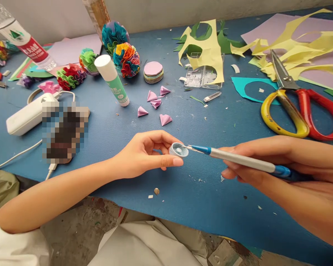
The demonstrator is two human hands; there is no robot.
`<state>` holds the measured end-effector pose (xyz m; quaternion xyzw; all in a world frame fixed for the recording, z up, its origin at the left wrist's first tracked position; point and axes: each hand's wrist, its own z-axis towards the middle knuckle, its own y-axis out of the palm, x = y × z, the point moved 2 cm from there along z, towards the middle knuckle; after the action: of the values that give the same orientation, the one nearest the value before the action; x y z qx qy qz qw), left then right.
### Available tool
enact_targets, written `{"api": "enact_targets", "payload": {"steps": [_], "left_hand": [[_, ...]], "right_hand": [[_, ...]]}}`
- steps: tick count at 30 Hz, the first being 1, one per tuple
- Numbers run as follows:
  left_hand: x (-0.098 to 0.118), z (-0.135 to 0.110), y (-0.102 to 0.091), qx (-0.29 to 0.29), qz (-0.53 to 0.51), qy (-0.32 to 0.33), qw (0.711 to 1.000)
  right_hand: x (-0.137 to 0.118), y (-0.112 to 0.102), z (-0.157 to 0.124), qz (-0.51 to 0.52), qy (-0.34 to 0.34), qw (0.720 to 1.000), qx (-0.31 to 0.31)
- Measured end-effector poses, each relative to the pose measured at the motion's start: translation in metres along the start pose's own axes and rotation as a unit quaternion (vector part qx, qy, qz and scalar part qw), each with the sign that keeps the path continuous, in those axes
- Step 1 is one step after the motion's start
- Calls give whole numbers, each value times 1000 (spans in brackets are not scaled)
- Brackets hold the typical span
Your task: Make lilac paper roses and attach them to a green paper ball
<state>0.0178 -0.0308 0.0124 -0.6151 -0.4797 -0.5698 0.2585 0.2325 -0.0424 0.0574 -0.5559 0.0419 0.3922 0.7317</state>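
In the head view, toward the front edge of the surface (183, 201), a small cap (179, 150) is pinched by the left hand (138, 153); a tool (242, 161) is gripped by the right hand (290, 152), its tip at the cap's rim. Paper cones (165, 119) are seen farther back.

Has paper cones (155, 103) on the table (199, 122) behind the left hand (144, 153), a glue stick (112, 81) left of them, a phone (65, 135) farther left, and scissors (288, 80) (blades over paper scraps (294, 48)) far right.
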Motion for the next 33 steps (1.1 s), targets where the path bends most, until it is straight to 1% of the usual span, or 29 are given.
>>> {"api": "enact_targets", "payload": {"steps": [4,9,11,13,17,20,23,27,29,33], "left_hand": [[-1,-1,0,7,20,-2,1000],[-2,-2,-1,31,44,5,999],[-2,-2,-2,31,49,10,998],[-2,-2,-2,30,52,19,998],[-2,-3,-1,34,66,20,997],[0,-4,1,25,74,15,997],[3,-6,2,15,77,12,997],[5,-9,4,30,126,27,991],[4,-10,5,38,161,40,985],[2,-12,9,21,218,74,973]], "right_hand": [[-4,1,-3,-9,15,1000,0],[1,1,-4,-26,27,999,9],[3,1,-3,-30,4,999,15],[5,5,0,-40,-20,999,7],[15,19,6,-125,-52,990,-44],[22,28,7,-143,-78,985,-64],[19,28,6,-131,-101,983,-83],[2,21,4,-71,-69,994,-39],[-5,22,4,-39,-63,997,-35],[-11,29,6,32,-70,994,-73]]}}
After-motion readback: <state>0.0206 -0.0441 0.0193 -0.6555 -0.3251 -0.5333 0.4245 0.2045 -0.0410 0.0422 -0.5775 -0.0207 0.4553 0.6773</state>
